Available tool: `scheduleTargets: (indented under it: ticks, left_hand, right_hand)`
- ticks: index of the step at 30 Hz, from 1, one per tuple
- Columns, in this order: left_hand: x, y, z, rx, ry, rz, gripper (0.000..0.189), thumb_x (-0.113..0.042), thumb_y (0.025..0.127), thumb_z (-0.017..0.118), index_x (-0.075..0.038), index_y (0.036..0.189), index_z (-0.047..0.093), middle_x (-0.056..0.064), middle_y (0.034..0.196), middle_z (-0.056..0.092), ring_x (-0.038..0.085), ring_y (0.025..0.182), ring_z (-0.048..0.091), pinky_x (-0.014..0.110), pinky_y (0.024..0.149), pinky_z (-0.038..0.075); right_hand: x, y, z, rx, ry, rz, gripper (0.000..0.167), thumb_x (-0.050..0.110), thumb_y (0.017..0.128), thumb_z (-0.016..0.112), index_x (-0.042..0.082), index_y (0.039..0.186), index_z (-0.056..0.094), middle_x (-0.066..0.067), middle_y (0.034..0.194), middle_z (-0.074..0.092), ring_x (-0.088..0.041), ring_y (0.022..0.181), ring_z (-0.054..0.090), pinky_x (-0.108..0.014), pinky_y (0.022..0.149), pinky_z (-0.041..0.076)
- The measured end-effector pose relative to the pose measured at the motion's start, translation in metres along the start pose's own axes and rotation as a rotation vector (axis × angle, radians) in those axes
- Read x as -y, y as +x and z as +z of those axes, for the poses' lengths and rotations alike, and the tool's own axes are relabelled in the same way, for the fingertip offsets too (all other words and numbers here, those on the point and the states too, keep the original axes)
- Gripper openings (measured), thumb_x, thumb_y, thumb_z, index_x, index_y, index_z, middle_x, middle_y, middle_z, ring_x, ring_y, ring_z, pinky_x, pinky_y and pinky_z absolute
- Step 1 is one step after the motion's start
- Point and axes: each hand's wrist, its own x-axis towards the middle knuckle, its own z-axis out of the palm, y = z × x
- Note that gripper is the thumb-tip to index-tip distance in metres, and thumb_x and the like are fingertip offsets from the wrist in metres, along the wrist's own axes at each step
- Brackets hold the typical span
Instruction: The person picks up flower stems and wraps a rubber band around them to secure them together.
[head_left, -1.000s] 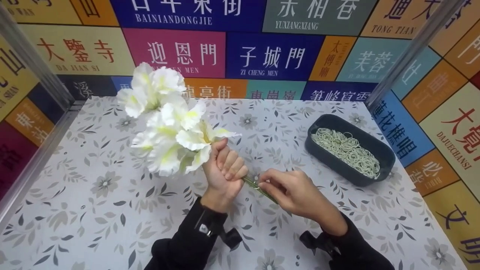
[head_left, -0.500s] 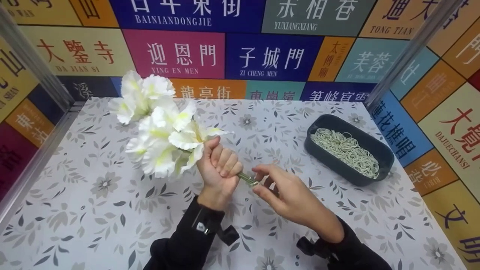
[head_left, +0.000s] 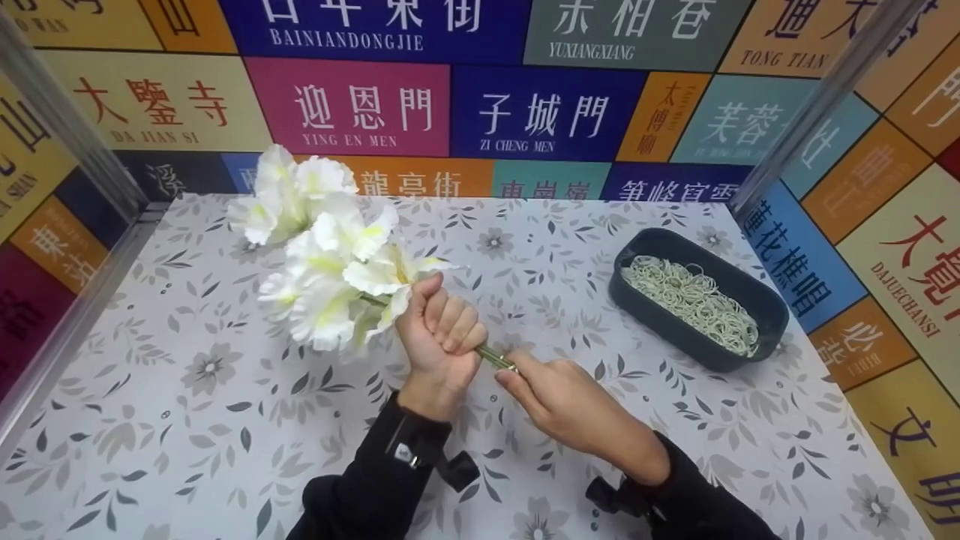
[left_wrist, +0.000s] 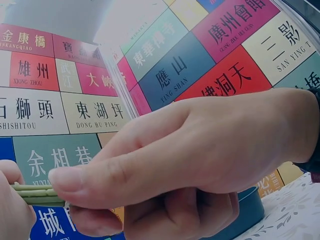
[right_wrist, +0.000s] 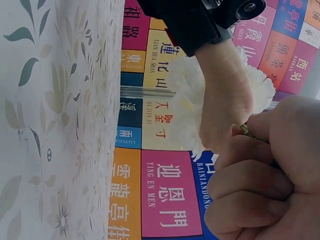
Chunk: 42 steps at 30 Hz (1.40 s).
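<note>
A bunch of white flowers (head_left: 330, 277) with ruffled petals and yellow-green throats leans up to the left in the head view. Wrapped around its green stems (head_left: 491, 355) just below the blooms is my left hand (head_left: 442, 341). My right hand (head_left: 577, 405) pinches the lower end of the stems between thumb and fingers, close below the left fist. A thin pale band shows on the stems right at the right fingertips. In the left wrist view the thumb of the right hand (left_wrist: 165, 155) lies along the stems (left_wrist: 37, 194); the stem ends are hidden inside that hand.
A dark oblong tub (head_left: 622, 289) stands at the right of the table, holding a heap of pale rubber bands (head_left: 690, 304). The table (head_left: 202, 457) has a leaf-patterned white cover. Behind and beside it rise panels (head_left: 352, 105) of coloured signs, with clear uprights at the corners.
The right hand first loosened around the stem ends, its fingers spreading, then closed on them again. The bunch dipped slightly left and down. The tub has stayed put.
</note>
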Motion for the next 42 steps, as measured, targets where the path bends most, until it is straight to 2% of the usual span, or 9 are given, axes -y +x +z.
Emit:
scheduleTargets:
  ticks: [6, 11, 17, 22, 32, 38, 42]
  left_hand:
    - [0.001, 0.001, -0.001, -0.063, 0.01, -0.005, 0.058, -0.021, 0.106, 0.029, -0.019, 0.048, 0.03, -0.009, 0.039, 0.025, 0.006, 0.038, 0.011, 0.018, 0.035, 0.012]
    - [0.002, 0.002, -0.003, -0.065, 0.015, -0.014, 0.057, -0.023, 0.106, 0.029, -0.019, 0.049, 0.027, -0.009, 0.039, 0.026, 0.005, 0.037, 0.012, 0.018, 0.035, 0.012]
    - [0.003, 0.002, -0.003, -0.059, 0.047, -0.008, 0.058, -0.022, 0.106, 0.029, -0.019, 0.048, 0.033, -0.009, 0.039, 0.028, 0.005, 0.037, 0.013, 0.018, 0.035, 0.013]
    - [0.003, 0.001, -0.001, -0.037, 0.109, -0.017, 0.057, -0.022, 0.105, 0.029, -0.02, 0.049, 0.035, -0.01, 0.04, 0.029, 0.004, 0.037, 0.015, 0.018, 0.035, 0.014]
    - [-0.002, 0.001, 0.005, -0.006, 0.221, -0.114, 0.057, -0.019, 0.105, 0.03, -0.021, 0.048, 0.036, -0.01, 0.04, 0.03, 0.004, 0.037, 0.015, 0.017, 0.035, 0.014]
    - [-0.007, 0.003, 0.008, -0.04, 0.265, -0.176, 0.057, -0.019, 0.104, 0.035, -0.021, 0.047, 0.037, -0.01, 0.039, 0.032, 0.004, 0.035, 0.018, 0.017, 0.035, 0.014]
    - [-0.008, 0.002, 0.009, -0.051, 0.307, -0.217, 0.057, -0.02, 0.105, 0.035, -0.021, 0.048, 0.035, -0.01, 0.04, 0.032, 0.004, 0.036, 0.018, 0.017, 0.036, 0.014]
  right_hand:
    - [-0.001, 0.0, 0.001, 0.014, -0.018, -0.009, 0.022, 0.026, 0.108, 0.049, 0.015, 0.09, 0.054, 0.016, 0.059, 0.033, 0.002, 0.047, 0.029, -0.02, 0.039, 0.031]
    - [-0.002, 0.0, 0.001, 0.031, -0.019, -0.004, 0.021, 0.026, 0.108, 0.049, 0.014, 0.091, 0.054, 0.015, 0.059, 0.033, 0.002, 0.047, 0.029, -0.02, 0.039, 0.032]
    - [-0.002, 0.0, 0.001, 0.077, -0.012, 0.022, 0.024, 0.028, 0.109, 0.047, 0.014, 0.091, 0.053, 0.015, 0.06, 0.034, 0.001, 0.047, 0.03, -0.021, 0.04, 0.033]
    - [-0.003, 0.0, 0.001, 0.081, -0.019, 0.013, 0.024, 0.028, 0.109, 0.046, 0.015, 0.09, 0.052, 0.014, 0.061, 0.035, 0.0, 0.048, 0.031, -0.021, 0.041, 0.033]
    - [-0.006, 0.0, -0.003, 0.083, -0.036, -0.031, 0.025, 0.031, 0.108, 0.048, 0.023, 0.085, 0.052, 0.018, 0.062, 0.036, 0.0, 0.05, 0.033, -0.021, 0.044, 0.035]
    - [-0.008, 0.001, -0.002, 0.059, 0.009, -0.061, 0.027, 0.031, 0.107, 0.052, 0.023, 0.081, 0.052, 0.018, 0.063, 0.038, 0.001, 0.051, 0.035, -0.019, 0.044, 0.034]
    - [-0.007, 0.001, -0.002, 0.1, 0.061, -0.041, 0.029, 0.034, 0.107, 0.051, 0.021, 0.081, 0.053, 0.017, 0.061, 0.039, 0.002, 0.049, 0.034, -0.018, 0.043, 0.033]
